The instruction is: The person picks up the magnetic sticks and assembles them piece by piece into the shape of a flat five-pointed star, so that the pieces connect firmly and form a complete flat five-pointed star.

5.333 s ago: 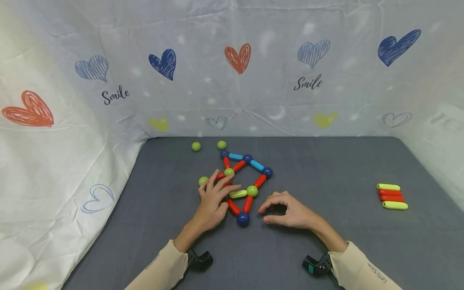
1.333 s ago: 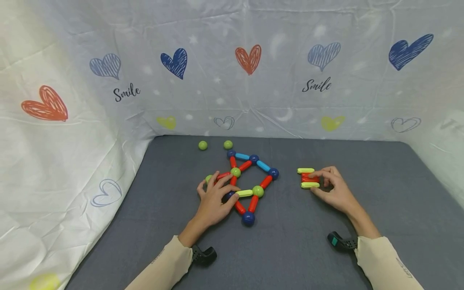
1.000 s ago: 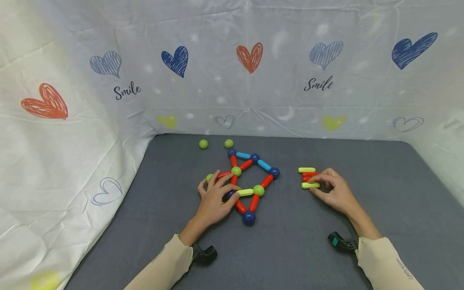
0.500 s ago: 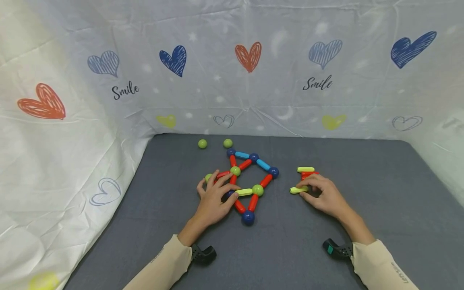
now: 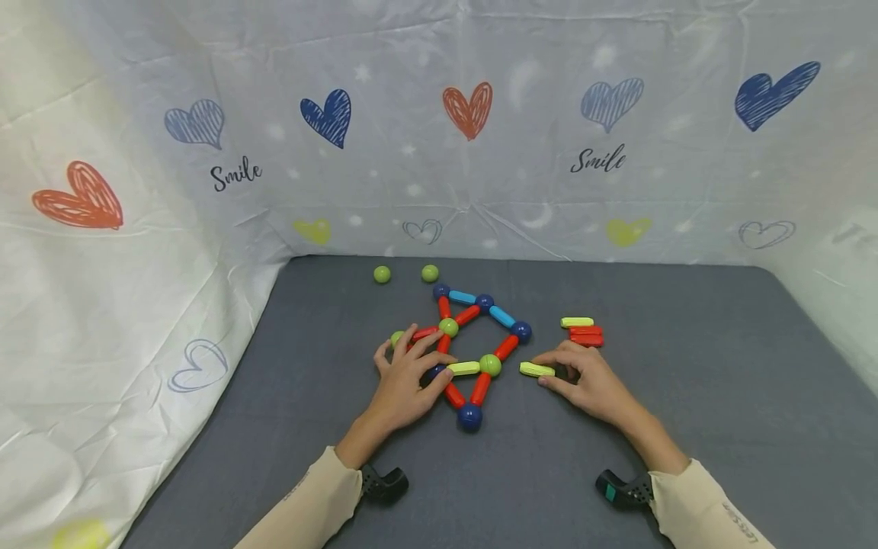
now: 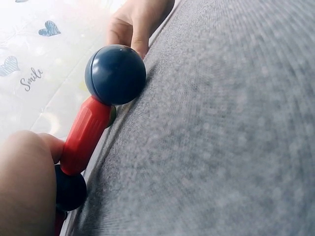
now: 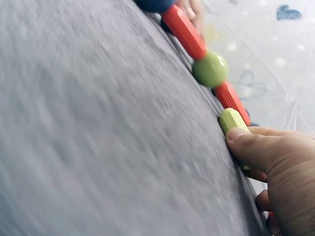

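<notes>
A flat frame of toy building rods and balls lies on the grey cloth, with red rods point(image 5: 507, 348), light blue rods point(image 5: 503, 316), dark blue balls point(image 5: 469, 417) and green balls point(image 5: 490, 365). My left hand point(image 5: 405, 381) rests on its left side, fingers spread, partly hiding a blue ball and a red rod. My right hand point(image 5: 590, 381) pinches a loose yellow-green rod point(image 5: 537, 370) between thumb and fingers, just right of the frame. In the right wrist view, the thumb lies along this yellow-green rod point(image 7: 234, 120), its free end toward the frame.
Behind the right hand lie a yellow-green rod point(image 5: 577, 322) and two red rods point(image 5: 586, 335) side by side. Two loose green balls point(image 5: 382, 274) sit near the back edge. A white curtain printed with hearts point(image 5: 468, 110) hangs behind the table.
The right hand drew the group of rods leftward from the far right, then pulled one yellow-green rod away from it toward the frame. The left hand has stayed nearly still on the frame.
</notes>
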A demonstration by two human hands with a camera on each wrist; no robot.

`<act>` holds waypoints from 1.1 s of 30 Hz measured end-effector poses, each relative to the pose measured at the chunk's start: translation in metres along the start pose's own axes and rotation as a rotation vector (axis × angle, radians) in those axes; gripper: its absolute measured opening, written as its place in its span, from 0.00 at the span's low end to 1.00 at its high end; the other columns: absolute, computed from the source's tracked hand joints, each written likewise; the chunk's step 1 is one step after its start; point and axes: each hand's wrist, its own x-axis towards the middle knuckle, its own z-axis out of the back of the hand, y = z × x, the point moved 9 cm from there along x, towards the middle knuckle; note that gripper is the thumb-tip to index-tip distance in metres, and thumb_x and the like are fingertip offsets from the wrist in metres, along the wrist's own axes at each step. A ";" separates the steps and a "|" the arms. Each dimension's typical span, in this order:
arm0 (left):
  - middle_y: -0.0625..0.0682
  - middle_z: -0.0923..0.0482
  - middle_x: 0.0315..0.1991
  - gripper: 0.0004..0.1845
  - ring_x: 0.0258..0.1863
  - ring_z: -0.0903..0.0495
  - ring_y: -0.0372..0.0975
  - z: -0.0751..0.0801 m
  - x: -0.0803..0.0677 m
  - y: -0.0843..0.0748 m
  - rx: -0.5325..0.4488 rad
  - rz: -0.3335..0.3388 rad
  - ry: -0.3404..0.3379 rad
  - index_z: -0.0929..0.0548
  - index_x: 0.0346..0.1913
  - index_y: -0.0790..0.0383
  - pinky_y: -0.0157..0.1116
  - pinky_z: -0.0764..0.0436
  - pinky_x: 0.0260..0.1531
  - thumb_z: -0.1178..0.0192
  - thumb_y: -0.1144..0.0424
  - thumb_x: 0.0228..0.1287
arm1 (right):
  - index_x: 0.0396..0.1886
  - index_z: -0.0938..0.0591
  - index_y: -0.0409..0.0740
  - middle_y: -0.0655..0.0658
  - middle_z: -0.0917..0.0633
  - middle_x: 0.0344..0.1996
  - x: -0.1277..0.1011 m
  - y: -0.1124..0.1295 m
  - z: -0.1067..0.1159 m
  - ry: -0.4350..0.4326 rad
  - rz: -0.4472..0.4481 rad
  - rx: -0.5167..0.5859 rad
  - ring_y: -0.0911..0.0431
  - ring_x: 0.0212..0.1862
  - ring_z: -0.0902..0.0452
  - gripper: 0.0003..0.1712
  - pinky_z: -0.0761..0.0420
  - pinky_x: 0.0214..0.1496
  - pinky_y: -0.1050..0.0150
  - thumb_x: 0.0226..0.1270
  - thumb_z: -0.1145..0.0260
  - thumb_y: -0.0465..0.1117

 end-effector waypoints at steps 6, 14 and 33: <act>0.49 0.29 0.73 0.13 0.80 0.48 0.58 -0.001 0.001 0.000 -0.001 -0.005 -0.002 0.12 0.49 0.42 0.70 0.62 0.67 0.45 0.47 0.74 | 0.47 0.10 0.56 0.61 0.19 0.30 0.001 0.008 -0.010 0.004 -0.056 -0.016 0.67 0.26 0.39 0.18 0.41 0.38 0.64 0.56 0.20 0.38; 0.49 0.29 0.74 0.14 0.80 0.49 0.59 -0.001 0.001 0.001 0.004 0.001 0.010 0.12 0.50 0.41 0.70 0.62 0.67 0.45 0.46 0.73 | 0.49 0.10 0.55 0.60 0.20 0.30 0.001 0.017 -0.019 -0.023 -0.107 0.014 0.65 0.27 0.38 0.19 0.47 0.40 0.59 0.56 0.21 0.38; 0.48 0.28 0.73 0.12 0.80 0.48 0.59 0.001 0.000 -0.001 -0.004 -0.001 -0.001 0.12 0.49 0.41 0.71 0.61 0.66 0.44 0.47 0.73 | 0.46 0.11 0.42 0.42 0.16 0.39 -0.003 -0.005 0.016 -0.334 -0.276 -0.041 0.51 0.40 0.31 0.14 0.43 0.45 0.52 0.59 0.29 0.29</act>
